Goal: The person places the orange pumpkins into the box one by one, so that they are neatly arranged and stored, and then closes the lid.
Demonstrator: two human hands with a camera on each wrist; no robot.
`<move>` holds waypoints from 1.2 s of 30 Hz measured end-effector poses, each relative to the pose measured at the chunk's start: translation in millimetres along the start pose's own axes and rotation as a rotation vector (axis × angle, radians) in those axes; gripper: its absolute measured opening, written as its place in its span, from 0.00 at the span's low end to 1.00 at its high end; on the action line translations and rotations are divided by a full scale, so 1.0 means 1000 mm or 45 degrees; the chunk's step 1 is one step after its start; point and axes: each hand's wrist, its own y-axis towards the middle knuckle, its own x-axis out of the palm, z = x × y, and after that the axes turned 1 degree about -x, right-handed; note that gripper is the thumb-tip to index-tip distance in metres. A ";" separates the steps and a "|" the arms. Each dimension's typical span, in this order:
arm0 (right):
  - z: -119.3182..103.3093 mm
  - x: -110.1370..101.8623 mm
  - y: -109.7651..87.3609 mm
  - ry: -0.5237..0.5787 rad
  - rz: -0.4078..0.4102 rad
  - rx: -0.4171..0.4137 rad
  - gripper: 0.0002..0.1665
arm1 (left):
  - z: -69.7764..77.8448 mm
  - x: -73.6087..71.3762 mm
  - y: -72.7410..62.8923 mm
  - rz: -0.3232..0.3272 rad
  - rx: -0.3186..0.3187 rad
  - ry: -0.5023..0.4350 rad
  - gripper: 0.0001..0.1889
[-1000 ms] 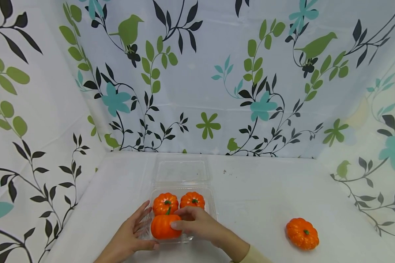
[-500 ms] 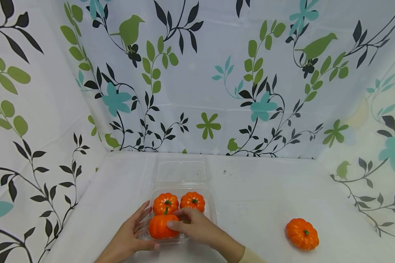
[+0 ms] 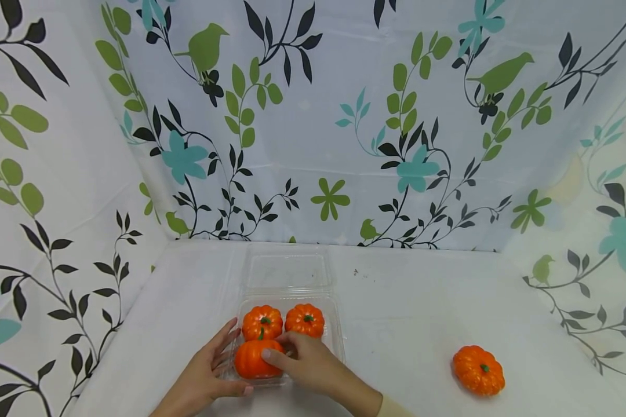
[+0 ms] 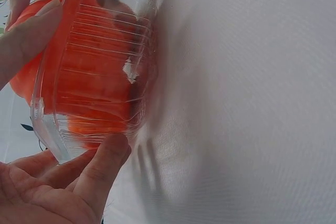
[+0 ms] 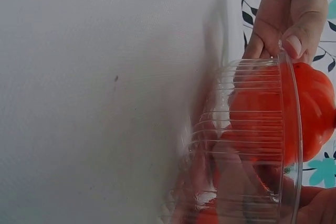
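Observation:
Down in the front left corner of a clear plastic clamshell box [image 3: 337, 327] lies a smooth orange toy pumpkin [image 3: 249, 360], tipped so its green stem points to the back. My right hand [image 3: 323, 368] holds that pumpkin, thumb on its front and fingers reaching into the box. Two glossy ribbed pumpkins, one on the left [image 3: 259, 322] and one on the right [image 3: 304, 318], fill the back row. My left hand [image 3: 203, 368] holds the box at its front left corner, thumb [image 4: 31, 38] by the front rim and fingers [image 4: 102, 169] along the side wall.
Flat behind the box lies its hinged lid [image 3: 290, 269]. Another ribbed orange pumpkin [image 3: 478, 372] sits on the white tabletop [image 3: 407, 307] to the right. A leaf-and-bird patterned curtain [image 3: 302, 116] hangs at the back and sides.
The held pumpkin has shifted slightly left and settled a little into the box, and my right hand moved left with it. My left hand has stayed in place.

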 end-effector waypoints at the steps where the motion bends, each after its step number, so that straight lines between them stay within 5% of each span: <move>1: 0.001 0.000 0.000 0.003 -0.004 -0.001 0.37 | 0.000 0.000 0.000 0.001 -0.002 -0.001 0.61; 14: 0.002 -0.005 0.003 0.104 -0.065 0.019 0.32 | -0.003 0.000 0.001 0.015 -0.020 0.025 0.61; 36: 0.004 0.003 0.011 0.071 -0.083 0.071 0.29 | -0.003 0.000 0.002 0.019 -0.044 0.025 0.61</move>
